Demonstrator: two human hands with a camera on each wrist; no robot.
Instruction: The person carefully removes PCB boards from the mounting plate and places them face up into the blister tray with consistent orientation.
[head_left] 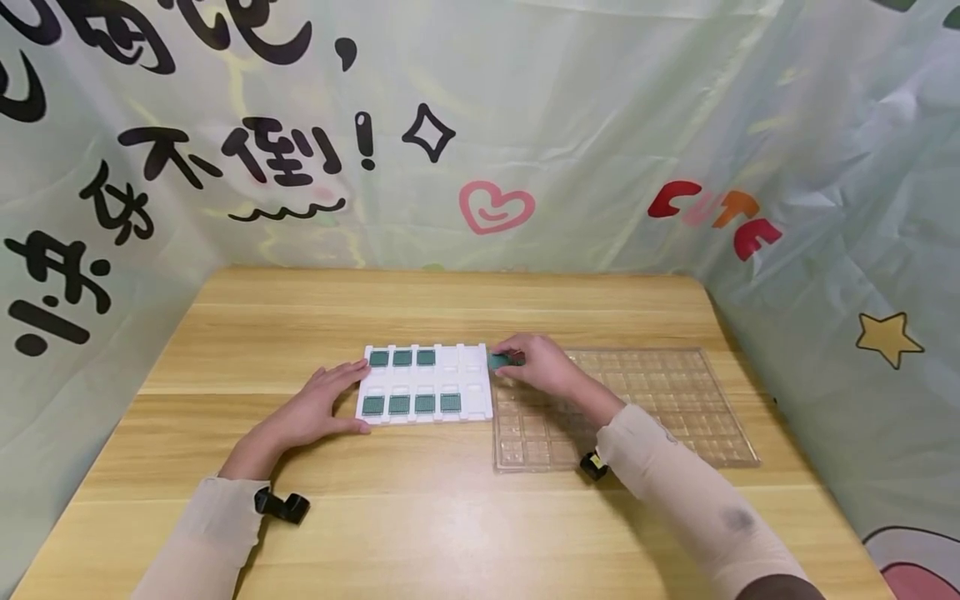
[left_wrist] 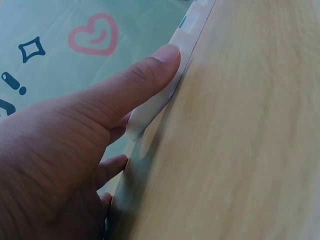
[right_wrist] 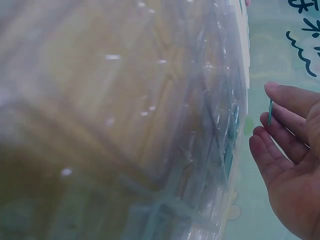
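Red, pink and orange lettering (head_left: pixel 733 208) on the backdrop (head_left: pixel 600 167) reads "CUTE"; black characters (head_left: pixel 288 179) include "不倒!". The right hand (head_left: pixel 542 363) pinches a thin green chip (head_left: pixel 497 362) between thumb and fingers, just beside the right end of the white tray (head_left: pixel 423 377). The left hand (head_left: pixel 318 404), fingers extended, touches the tray's left end.

From six o'clock, the head view looks forward and down across the desk (head_left: pixel 435 533); both wrist views sit close, tilted, the left sharing its twelve-o'clock pink heart (head_left: pixel 497 228).
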